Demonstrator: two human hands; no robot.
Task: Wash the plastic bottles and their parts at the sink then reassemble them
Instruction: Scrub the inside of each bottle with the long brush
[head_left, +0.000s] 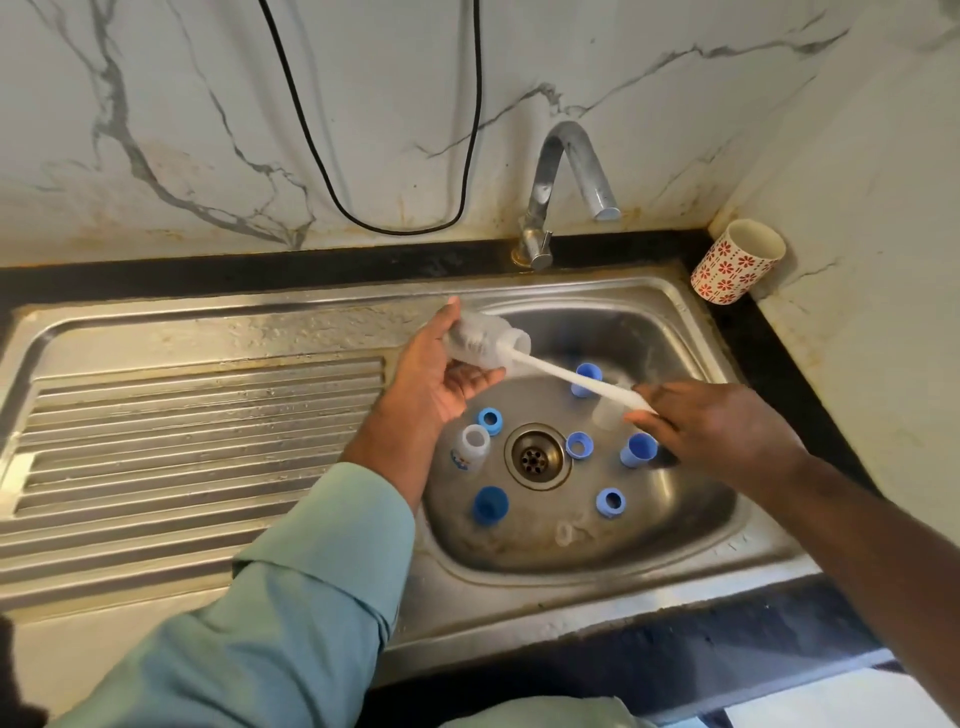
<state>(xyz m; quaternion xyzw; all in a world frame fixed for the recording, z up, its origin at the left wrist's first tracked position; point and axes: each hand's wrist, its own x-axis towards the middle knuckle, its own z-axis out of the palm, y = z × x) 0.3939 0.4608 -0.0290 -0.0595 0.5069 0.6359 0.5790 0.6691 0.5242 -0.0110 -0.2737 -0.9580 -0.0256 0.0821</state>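
Observation:
My left hand (436, 374) grips a clear plastic bottle (485, 344) held sideways over the sink's left rim. A white bottle brush (571, 376) is pushed into its mouth, bristles inside. My right hand (711, 431) pinches the brush handle's end over the basin. A second small clear bottle (470, 446) lies in the steel sink (675, 551) left of the drain (536, 457). Several blue caps and rings lie around the drain, among them a cap (490, 504), a ring (610, 502) and a cap (586, 379). A clear part (605, 413) sits under the brush handle.
The tap (571, 171) stands behind the basin with no water running. A ribbed drainboard (197, 441) stretches left. A red-flowered cup (737, 260) stands in the back right corner. A black cable (395, 223) hangs on the marble wall.

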